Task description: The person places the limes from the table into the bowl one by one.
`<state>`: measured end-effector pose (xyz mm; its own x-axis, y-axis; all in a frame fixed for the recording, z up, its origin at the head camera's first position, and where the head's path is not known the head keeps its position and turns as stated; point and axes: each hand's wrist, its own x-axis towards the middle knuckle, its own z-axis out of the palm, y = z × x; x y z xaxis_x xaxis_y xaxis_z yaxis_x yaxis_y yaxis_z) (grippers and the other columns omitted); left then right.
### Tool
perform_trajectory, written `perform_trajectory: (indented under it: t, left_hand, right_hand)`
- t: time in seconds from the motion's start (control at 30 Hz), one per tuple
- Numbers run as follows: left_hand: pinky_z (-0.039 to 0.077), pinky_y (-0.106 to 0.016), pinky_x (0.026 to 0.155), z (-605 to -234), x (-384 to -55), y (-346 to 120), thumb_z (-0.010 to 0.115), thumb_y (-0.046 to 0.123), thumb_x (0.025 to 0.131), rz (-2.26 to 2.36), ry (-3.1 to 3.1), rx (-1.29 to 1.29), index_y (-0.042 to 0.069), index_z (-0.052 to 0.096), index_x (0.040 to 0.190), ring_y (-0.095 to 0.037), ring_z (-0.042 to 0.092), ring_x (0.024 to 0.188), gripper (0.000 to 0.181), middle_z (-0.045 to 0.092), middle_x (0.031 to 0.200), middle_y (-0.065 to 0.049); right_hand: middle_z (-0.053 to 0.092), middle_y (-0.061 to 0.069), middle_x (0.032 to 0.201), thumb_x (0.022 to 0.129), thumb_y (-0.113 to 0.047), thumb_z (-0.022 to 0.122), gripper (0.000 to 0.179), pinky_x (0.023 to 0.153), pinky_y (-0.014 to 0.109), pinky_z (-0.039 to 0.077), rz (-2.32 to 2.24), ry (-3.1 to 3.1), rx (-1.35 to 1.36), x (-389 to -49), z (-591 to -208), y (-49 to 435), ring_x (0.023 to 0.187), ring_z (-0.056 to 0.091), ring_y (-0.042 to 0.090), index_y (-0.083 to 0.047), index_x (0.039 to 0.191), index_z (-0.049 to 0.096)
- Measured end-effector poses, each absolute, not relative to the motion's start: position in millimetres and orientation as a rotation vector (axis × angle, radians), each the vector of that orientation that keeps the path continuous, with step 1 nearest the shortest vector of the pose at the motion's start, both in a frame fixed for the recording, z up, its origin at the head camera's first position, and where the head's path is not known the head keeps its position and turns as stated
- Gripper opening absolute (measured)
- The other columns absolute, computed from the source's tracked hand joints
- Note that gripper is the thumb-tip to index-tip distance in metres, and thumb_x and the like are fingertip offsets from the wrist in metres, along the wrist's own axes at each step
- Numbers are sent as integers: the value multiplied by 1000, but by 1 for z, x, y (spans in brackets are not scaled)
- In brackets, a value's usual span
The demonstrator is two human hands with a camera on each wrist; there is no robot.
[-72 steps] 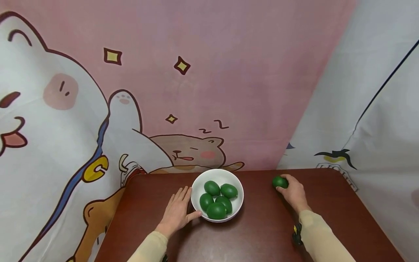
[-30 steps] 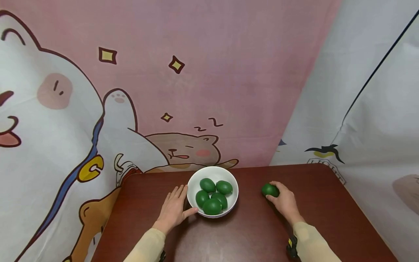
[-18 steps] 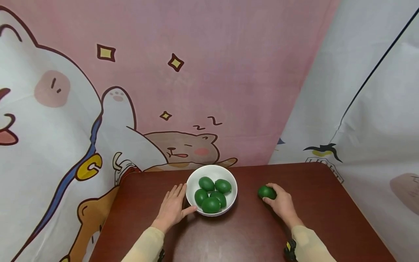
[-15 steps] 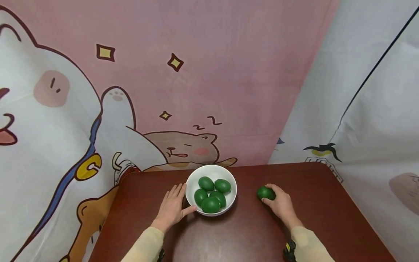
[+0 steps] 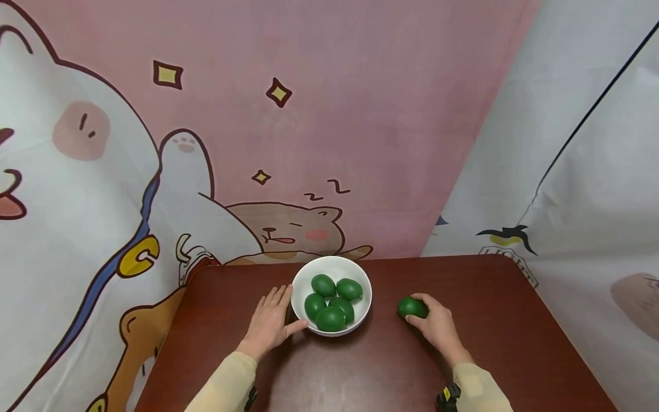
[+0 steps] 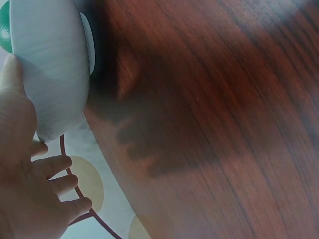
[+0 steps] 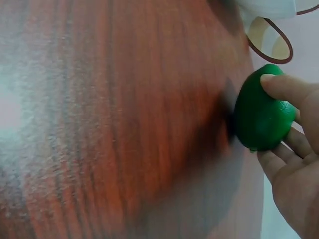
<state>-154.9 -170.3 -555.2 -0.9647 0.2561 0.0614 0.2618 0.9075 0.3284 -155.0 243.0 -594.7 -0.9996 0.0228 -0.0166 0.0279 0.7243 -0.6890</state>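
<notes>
A white bowl (image 5: pixel 362 317) with several green limes (image 5: pixel 330 319) in it stands near the back of the table. At its left side my left hand (image 5: pixel 268 323) rests with fingers stretched out, thumb at the near rim and fingertips along the side. In the left wrist view the thumb of that hand (image 6: pixel 22 149) touches the bowl's outer wall (image 6: pixel 55 64). To the right of the bowl, my right hand (image 5: pixel 436 323) grips another lime (image 5: pixel 411 308) between thumb and fingers. The right wrist view shows this lime (image 7: pixel 261 112) low over the tabletop, its small tip pointing down in the picture.
The dark red-brown wooden table (image 5: pixel 350 377) reaches back to a wall cloth (image 5: pixel 391 143) printed with cartoon animals. Its right edge slopes down toward a white cloth (image 5: pixel 592 240). A dark band (image 5: pixel 449 395) sits at my right wrist.
My right hand has moved left and slightly nearer to me with the lime, closer to the bowl. The left hand stays at the bowl. The head view has shifted slightly.
</notes>
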Motion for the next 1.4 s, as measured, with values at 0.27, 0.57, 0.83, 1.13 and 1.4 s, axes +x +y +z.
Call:
perform_trajectory:
  t: [0.27,0.57,0.83,1.13,1.4]
  left_hand:
    - [31,-63,119,-554,-158,-168,73,66,86,-522,-3052,-424,2,40,157,-44,37,148,101,45,157,-25]
    - [32,-63,118,-557,-155,-165,74,65,86,-530,-3058,-434,0,40,157,-45,39,147,102,46,155,-26]
    - [33,-63,118,-556,-155,-166,73,65,86,-515,-3068,-423,1,40,157,-44,39,147,102,46,156,-26]
    - [33,-63,118,-556,-155,-169,74,65,85,-525,-3060,-413,1,40,157,-44,39,147,102,46,155,-25]
    - [32,-63,118,-555,-155,-171,73,65,86,-528,-3063,-404,1,39,158,-45,39,147,102,46,155,-25]
  right_hand:
    - [61,26,137,88,-17,83,56,85,56,56,-1165,2899,40,-152,-593,245,110,64,42,-7,139,61]
    - [65,25,128,87,-19,84,57,76,44,56,-1199,2889,47,-150,-597,244,99,65,34,-6,138,61]
    - [65,24,130,87,-17,84,56,80,43,58,-1281,2877,37,-151,-590,234,102,68,36,-6,137,61]
    - [63,26,135,87,-13,84,57,92,50,59,-1403,2869,-20,-159,-576,223,117,67,43,-3,138,60]
    - [65,25,132,86,-11,85,54,96,50,56,-1463,2905,-88,-166,-566,215,120,66,43,-1,134,62]
